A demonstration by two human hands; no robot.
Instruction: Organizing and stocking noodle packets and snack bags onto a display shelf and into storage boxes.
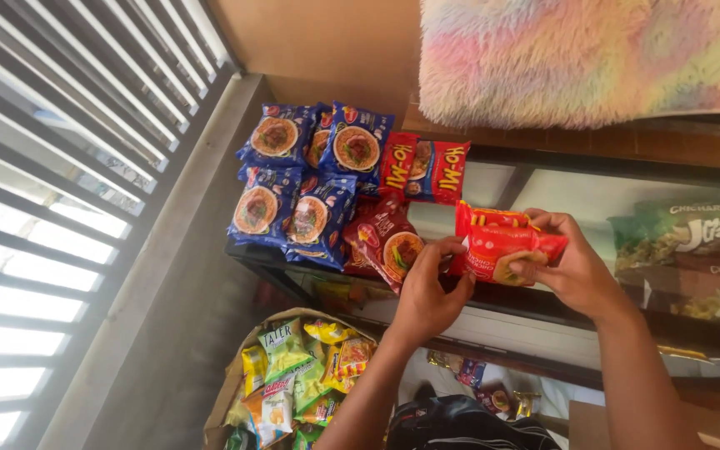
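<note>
My left hand [428, 292] and my right hand [572, 265] together hold a bright red noodle packet [500, 246] just above a glass-topped shelf [493, 187]. The left hand pinches the packet's left end, the right hand grips its right end. Directly left of my left hand lies a dark red noodle packet [387, 237]. Beyond it several blue noodle packets [302, 175] lie in overlapping rows on the shelf's left part. Two red packets [427, 169] lie behind the held one.
A brown bag [292, 385] full of yellow and green snack packs stands on the floor below the shelf. Snack bags [693, 250] show under the glass at right. A fluffy pastel rug [585, 58] lies at the back. A slatted window [52, 175] fills the left.
</note>
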